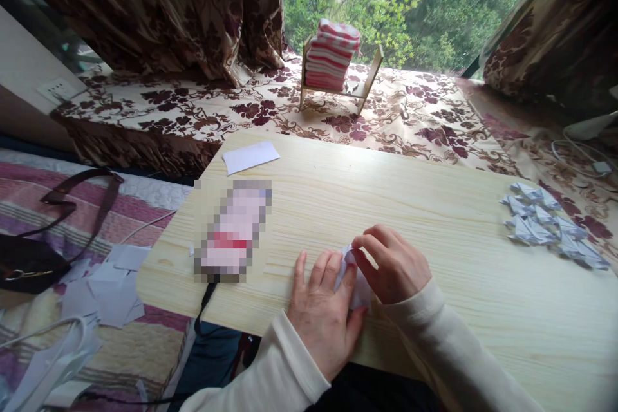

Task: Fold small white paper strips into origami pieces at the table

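Observation:
A small white folded paper (pixel 356 283) lies near the front edge of the pale wooden table (pixel 434 219). My left hand (pixel 322 312) rests flat on the table with its fingers stretched out, pressing the paper's left side. My right hand (pixel 392 264) is curled, its fingertips pinching the paper's upper fold. Most of the paper is hidden between the two hands.
Several folded white paper pieces (pixel 550 224) are piled at the table's right edge. A white paper slip (pixel 251 157) lies at the far left, beside a blurred rectangular object (pixel 234 230). Paper scraps (pixel 106 283) and a dark bag (pixel 29 257) lie on the bed at left.

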Demonstrator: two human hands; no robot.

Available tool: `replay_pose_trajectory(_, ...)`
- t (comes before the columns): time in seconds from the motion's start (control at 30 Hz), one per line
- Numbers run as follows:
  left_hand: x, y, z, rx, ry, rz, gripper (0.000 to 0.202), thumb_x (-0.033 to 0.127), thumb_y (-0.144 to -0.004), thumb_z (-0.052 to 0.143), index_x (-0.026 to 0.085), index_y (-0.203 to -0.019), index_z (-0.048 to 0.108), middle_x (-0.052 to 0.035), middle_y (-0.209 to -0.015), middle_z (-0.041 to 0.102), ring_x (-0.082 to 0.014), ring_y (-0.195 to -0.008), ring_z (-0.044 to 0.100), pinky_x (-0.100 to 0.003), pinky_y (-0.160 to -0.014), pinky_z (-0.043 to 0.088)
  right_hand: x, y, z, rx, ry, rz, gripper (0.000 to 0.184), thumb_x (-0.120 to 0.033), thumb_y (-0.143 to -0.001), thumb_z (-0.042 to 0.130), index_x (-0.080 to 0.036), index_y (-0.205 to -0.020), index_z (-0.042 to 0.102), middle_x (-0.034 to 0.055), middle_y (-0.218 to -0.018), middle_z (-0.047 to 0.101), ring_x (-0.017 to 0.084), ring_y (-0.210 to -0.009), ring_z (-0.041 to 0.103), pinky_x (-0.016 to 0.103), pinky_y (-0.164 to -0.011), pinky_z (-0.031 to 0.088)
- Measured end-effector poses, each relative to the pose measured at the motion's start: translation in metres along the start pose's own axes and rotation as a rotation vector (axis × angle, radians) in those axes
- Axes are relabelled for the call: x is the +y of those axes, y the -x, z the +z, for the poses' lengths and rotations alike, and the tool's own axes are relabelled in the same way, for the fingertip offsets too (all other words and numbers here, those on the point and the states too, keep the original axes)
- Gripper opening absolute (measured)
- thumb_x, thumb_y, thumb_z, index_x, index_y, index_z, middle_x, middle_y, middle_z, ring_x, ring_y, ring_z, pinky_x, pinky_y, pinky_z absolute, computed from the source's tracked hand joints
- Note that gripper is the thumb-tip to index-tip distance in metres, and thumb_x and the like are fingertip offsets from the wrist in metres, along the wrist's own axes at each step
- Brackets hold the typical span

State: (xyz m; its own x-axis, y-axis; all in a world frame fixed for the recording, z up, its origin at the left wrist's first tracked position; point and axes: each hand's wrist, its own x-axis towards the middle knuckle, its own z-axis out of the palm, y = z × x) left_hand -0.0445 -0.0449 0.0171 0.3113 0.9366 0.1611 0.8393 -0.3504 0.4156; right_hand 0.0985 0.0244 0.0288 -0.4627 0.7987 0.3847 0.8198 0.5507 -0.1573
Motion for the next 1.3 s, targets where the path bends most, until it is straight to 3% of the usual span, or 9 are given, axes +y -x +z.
replay_pose_trajectory(0.4,0.002,0.001,-0.002,-0.037,0.000,-0.019,0.045,0.042,-0.092,0.038,0.019,-0.128,0.049,-0.0109,-0.137,0.047,-0.0257,-0.130,0.034,-0.056,-0.108,0.015,0.005,0.001,-0.009,-0.058,0.006,-0.103,0.020,-0.021,-0.087,0.050,-0.019,-0.077,0.067,0.0061,-0.078,0.059,0.016,-0.070,0.051,0.025,-0.062,0.037)
replay_pose_trajectory(1.3,0.000,-0.001,-0.001,0.004,-0.014,0.005,0.043,0.041,-0.090,0.042,0.021,-0.127,0.051,-0.0109,-0.135,0.049,-0.0265,-0.127,0.038,-0.055,-0.108,0.017,0.014,0.004,0.008,-0.103,-0.111,-0.063,0.015,-0.020,-0.088,0.050,-0.018,-0.082,0.063,0.0037,-0.075,0.062,0.015,-0.071,0.055,0.024,-0.062,0.039)
